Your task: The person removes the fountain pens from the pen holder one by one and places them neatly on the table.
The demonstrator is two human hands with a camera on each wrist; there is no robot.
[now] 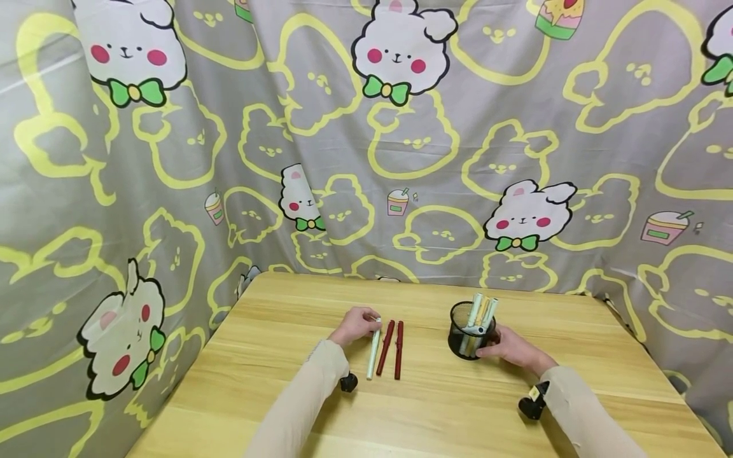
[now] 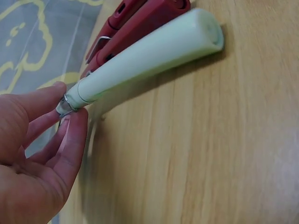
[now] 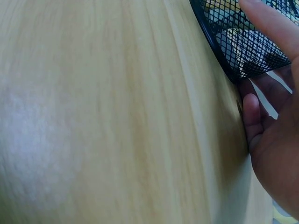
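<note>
At the far end of a pale green pen (image 1: 373, 355), my left hand (image 1: 356, 326) pinches its clip end between thumb and fingers. The left wrist view shows the pen (image 2: 149, 58) close up, its blunt end pointing away from the left hand (image 2: 42, 144). Two dark red pens (image 1: 399, 351) lie side by side just to its right. My right hand (image 1: 511, 348) holds the right side of a black mesh pen cup (image 1: 456, 342), thumb and fingers around its lower wall. Several pale green and yellow pens (image 1: 484, 312) stand upright inside the cup.
A wooden table (image 1: 435, 407) lies under everything. Behind and to the left hangs a grey curtain (image 1: 343, 146) with cartoon rabbits and yellow outlines. Small black devices (image 1: 532, 402) are worn at both wrists.
</note>
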